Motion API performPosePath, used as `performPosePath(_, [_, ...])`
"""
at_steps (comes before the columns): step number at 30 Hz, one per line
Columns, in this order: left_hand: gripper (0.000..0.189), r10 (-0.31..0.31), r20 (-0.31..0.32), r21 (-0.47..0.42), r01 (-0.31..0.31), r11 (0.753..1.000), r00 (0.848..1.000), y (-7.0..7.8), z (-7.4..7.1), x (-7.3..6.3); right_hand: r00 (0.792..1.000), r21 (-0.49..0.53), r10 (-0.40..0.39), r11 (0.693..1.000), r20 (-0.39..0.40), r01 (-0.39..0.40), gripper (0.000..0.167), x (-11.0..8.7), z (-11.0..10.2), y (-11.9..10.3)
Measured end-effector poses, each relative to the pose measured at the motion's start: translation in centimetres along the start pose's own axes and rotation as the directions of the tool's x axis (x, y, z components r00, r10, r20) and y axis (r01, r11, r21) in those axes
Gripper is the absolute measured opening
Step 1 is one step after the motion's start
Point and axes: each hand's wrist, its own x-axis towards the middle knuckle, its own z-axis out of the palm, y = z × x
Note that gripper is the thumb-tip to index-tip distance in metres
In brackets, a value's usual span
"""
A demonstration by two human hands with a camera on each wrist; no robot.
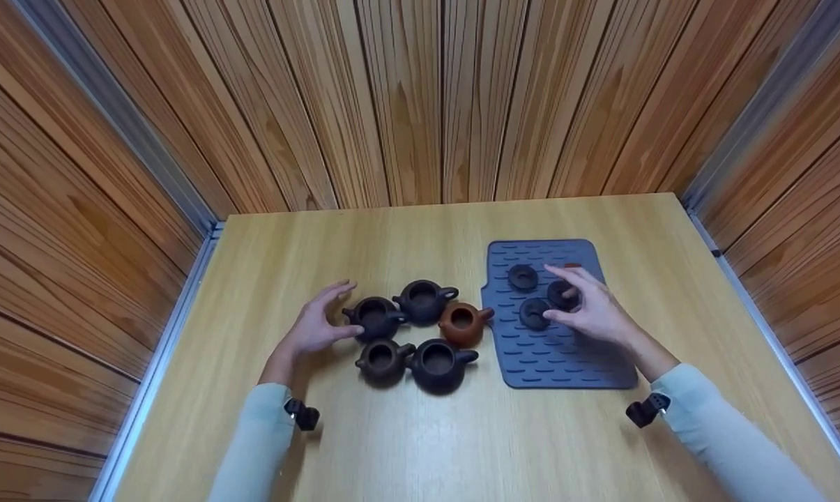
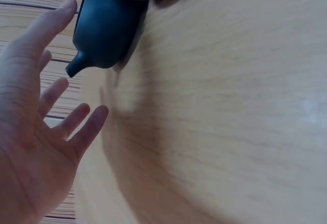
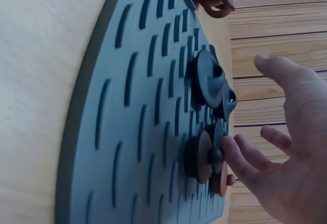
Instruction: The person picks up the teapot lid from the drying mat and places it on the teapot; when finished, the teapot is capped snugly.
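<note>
My left hand [image 1: 315, 325] is spread beside the leftmost dark teapot [image 1: 375, 319], thumb and fingers apart around its spout side. In the left wrist view that teapot [image 2: 107, 27] points its short spout toward the open palm. My right hand [image 1: 590, 307] hovers over the grey mat [image 1: 566, 362] with fingers spread and nothing held. Under its fingers lies a dark lid [image 1: 563, 295], partly covered in the head view; the right wrist view shows fingertips close to a lid knob [image 3: 215, 156]. Two more dark lids, one farther back [image 1: 523, 277] and one nearer [image 1: 534, 314], lie beside it.
A reddish-brown teapot [image 1: 463, 325] stands by the mat's left edge. More dark teapots cluster around it, at the back [image 1: 424, 302], front [image 1: 439, 366] and front left [image 1: 383, 362]. A reddish lid [image 1: 573, 265] shows behind my right fingers. Wood-panelled walls [image 1: 420, 104] enclose the table.
</note>
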Motion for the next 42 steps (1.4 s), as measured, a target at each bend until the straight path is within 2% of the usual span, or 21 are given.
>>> performPosePath(4, [0.086, -0.005, -0.005, -0.030, 0.005, 1.000, 1.000, 0.0, 0.3, 0.2, 1.000, 0.047, -0.001, 0.999, 0.013, 0.000, 0.082, -0.1, 0.4, 0.0])
performPosePath(17, [0.077, -0.008, -0.029, -0.132, 0.005, 0.991, 1.000, -0.3, 1.1, 0.7, 0.997, 0.068, 0.069, 0.995, 0.037, -0.071, 0.068, -0.4, 1.6, 0.2])
performPosePath(25, [0.073, -0.015, -0.009, -0.256, 0.012, 0.967, 1.000, -0.5, 1.4, 0.7, 0.984, 0.141, 0.145, 0.977, 0.108, -0.160, 0.058, -0.8, 2.2, 0.1])
performPosePath(29, [0.071, -0.017, -0.012, -0.280, 0.013, 0.960, 1.000, -0.5, 1.6, 0.7, 0.979, 0.159, 0.169, 0.969, 0.118, -0.186, 0.051, -0.8, 2.6, 0.1])
performPosePath(35, [0.067, -0.014, -0.025, -0.263, 0.007, 0.965, 1.000, -0.5, 1.9, 0.7, 0.988, 0.158, 0.134, 0.977, 0.077, -0.145, 0.042, -0.7, 3.2, 0.1])
performPosePath(42, [0.060, -0.008, -0.029, -0.222, 0.002, 0.975, 1.000, -0.6, 1.9, 0.6, 0.994, 0.074, 0.104, 0.992, -0.018, -0.102, 0.033, -0.6, 4.0, 0.0])
